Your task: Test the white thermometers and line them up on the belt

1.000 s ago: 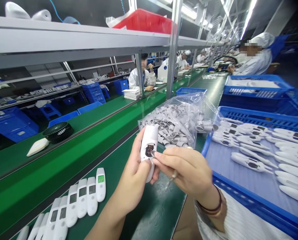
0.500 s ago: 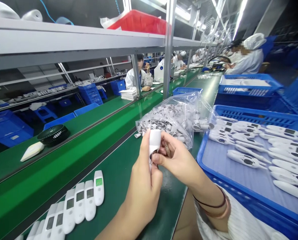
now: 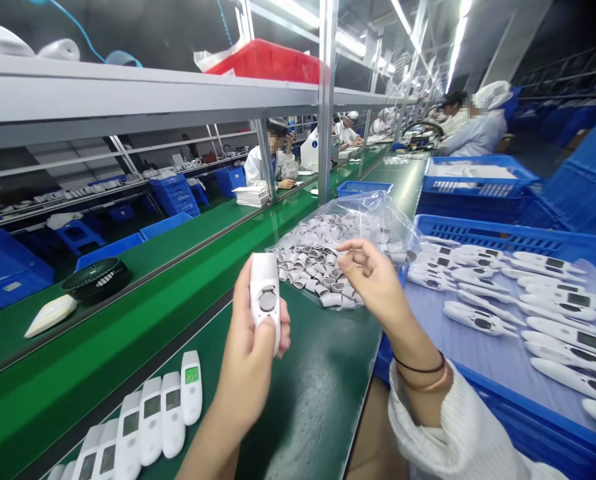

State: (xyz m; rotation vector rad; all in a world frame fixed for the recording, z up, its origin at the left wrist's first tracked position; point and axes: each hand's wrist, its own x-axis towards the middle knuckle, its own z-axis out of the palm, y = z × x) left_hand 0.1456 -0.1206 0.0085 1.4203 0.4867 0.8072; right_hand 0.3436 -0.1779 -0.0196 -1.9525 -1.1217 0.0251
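Note:
My left hand (image 3: 251, 353) is closed round a white hand-held device (image 3: 265, 297), held upright with its back towards me; a round grey part sits in its middle. My right hand (image 3: 375, 283) is raised to the right of the device and apart from it. Its fingertips are pinched together over a clear bag of small grey caps (image 3: 323, 257); what they hold, if anything, is too small to make out. A dark band is on that wrist.
A blue tray (image 3: 478, 230) of white pen-shaped thermometers lies at my right. Several white devices with screens (image 3: 151, 420) lie in a row at lower left. Past the green belt (image 3: 128, 307) stands a black fan (image 3: 95, 280). Other people sit farther along.
My right hand has let go of the device and moved right and up over the bag. My left hand has turned the device so that its round grey part faces me.

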